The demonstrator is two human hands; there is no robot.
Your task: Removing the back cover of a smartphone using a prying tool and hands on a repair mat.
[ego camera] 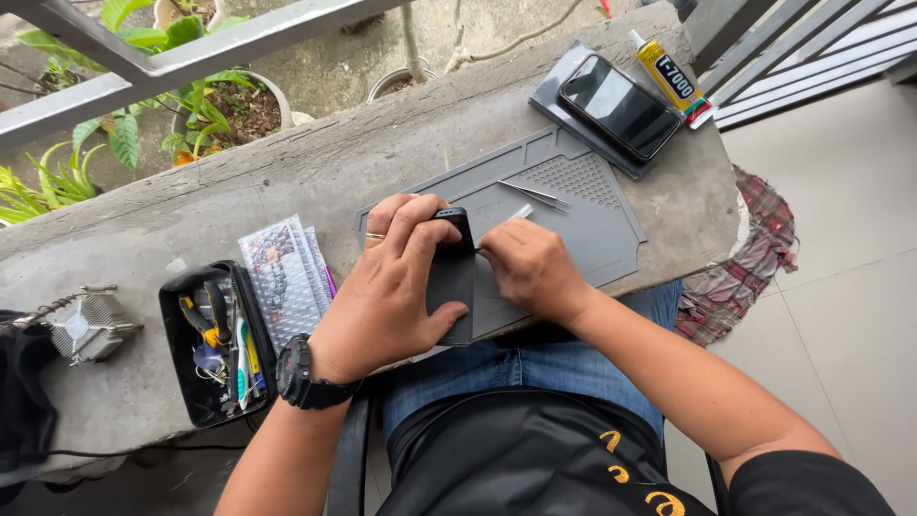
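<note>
Left hand (387, 296) grips the dark phone (451, 277); right hand (530, 268) pinches a thin tool (tweezers (533, 194) lie beside).

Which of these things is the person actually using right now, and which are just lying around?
In use:
left hand
right hand
dark phone
grey mat

Lying about:
tweezers
second phone
glue tube
tool case
bubble wrap
metal heat sink
checked rag

Home balcony used as a repair station: rough concrete ledge desk (315, 172), grey metal railing (181, 57) upper left, potted green plants (205, 105) beyond, grey silicone work mat (583, 205).
</note>
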